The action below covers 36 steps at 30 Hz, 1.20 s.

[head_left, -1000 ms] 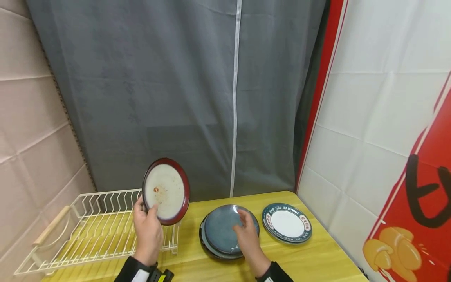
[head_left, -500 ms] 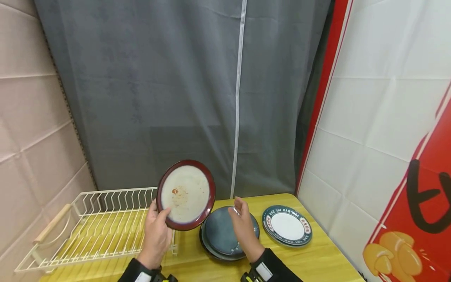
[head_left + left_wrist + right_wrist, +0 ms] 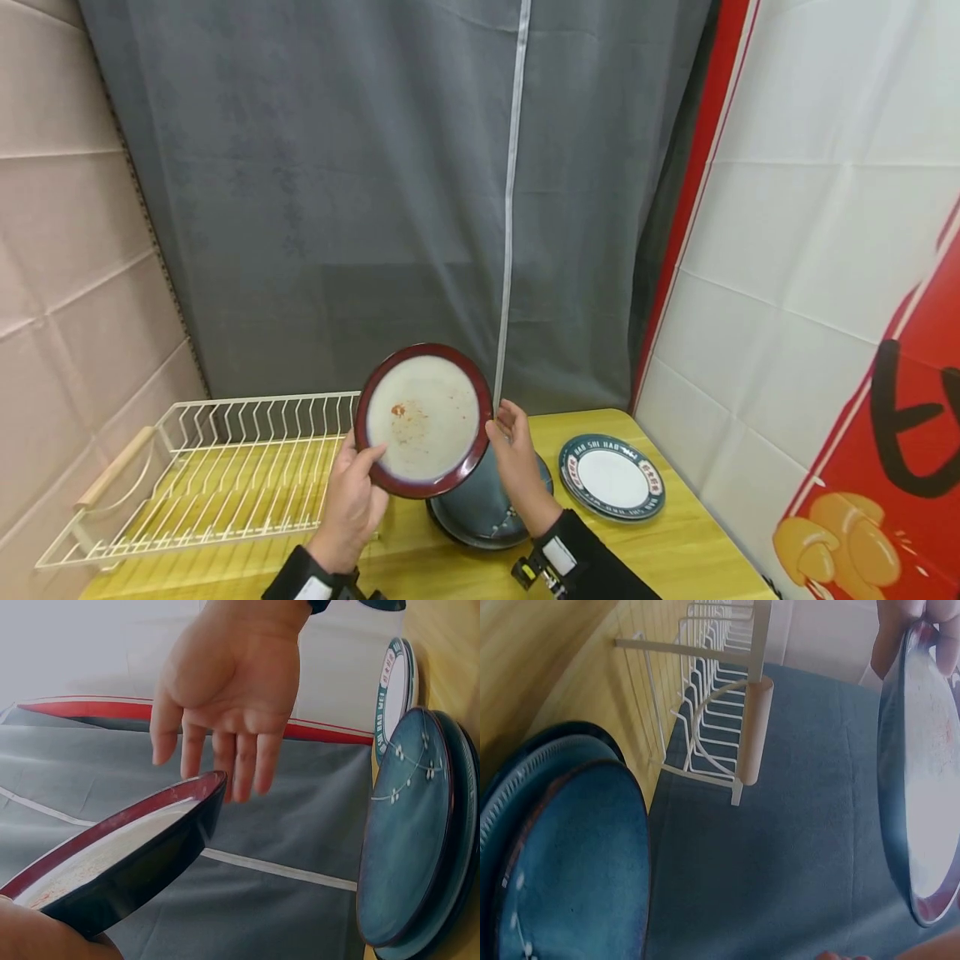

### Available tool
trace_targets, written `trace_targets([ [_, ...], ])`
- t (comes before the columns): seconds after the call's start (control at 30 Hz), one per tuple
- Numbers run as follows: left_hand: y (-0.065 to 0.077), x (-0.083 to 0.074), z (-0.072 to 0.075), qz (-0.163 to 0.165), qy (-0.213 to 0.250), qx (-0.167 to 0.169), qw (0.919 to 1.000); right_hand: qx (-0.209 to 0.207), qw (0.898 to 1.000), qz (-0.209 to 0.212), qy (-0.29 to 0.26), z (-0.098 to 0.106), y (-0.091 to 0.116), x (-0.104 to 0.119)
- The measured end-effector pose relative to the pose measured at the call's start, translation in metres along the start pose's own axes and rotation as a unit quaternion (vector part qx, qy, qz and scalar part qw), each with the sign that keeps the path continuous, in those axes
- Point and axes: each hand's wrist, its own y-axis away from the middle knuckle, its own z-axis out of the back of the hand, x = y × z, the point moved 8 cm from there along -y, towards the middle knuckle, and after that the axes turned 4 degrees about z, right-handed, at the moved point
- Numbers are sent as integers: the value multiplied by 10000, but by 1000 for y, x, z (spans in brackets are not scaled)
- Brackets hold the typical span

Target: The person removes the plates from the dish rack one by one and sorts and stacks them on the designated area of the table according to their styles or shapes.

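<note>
A round plate (image 3: 426, 417) with a dark red rim and a cream centre bears reddish-brown specks. My left hand (image 3: 350, 508) grips its lower left edge, thumb over the rim, and holds it tilted up above the table. At the plate's right rim is my right hand (image 3: 521, 462); in the left wrist view that hand (image 3: 232, 697) has straight fingers with their tips right at the rim. Below and partly hidden by the held plate lies a stack of blue-green plates (image 3: 491, 508), whose top plate (image 3: 409, 825) has a small white floral pattern.
A white wire dish rack (image 3: 217, 475) with a wooden handle (image 3: 116, 468) stands at the left of the yellow wood-grain table (image 3: 600, 558). Green-rimmed white plates (image 3: 611, 477) lie stacked at the right. A grey curtain (image 3: 337, 208) hangs behind.
My left hand has carried the red-rimmed plate rightward from over the rack to in front of the blue-green stack. My right hand has risen from over that stack to the plate's right rim.
</note>
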Motion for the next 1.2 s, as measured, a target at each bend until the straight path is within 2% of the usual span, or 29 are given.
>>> trace_targets([
  [0.2, 0, 4, -5, -19, 206, 126, 9997, 31, 9997, 155, -208, 3, -9, 5],
  [0.4, 0, 12, -15, 229, 306, 243, 9990, 61, 9988, 365, -324, 6, -12, 10],
  [0.57, 1, 20, -26, 527, 310, 598, 9963, -346, 9972, 435, -492, 14, -8, 9],
  [0.7, 0, 26, -31, 620, 495, 906, 9927, -584, 9942, 369, -826, 19, -3, 6],
  [0.87, -4, 32, -29, 709, 601, 896, 9916, -644, 9924, 374, -975, 20, 0, 5],
  [1.2, -5, 34, -34, 815, 423, 848, 9922, -988, 9891, 215, -1071, 25, 4, 0],
])
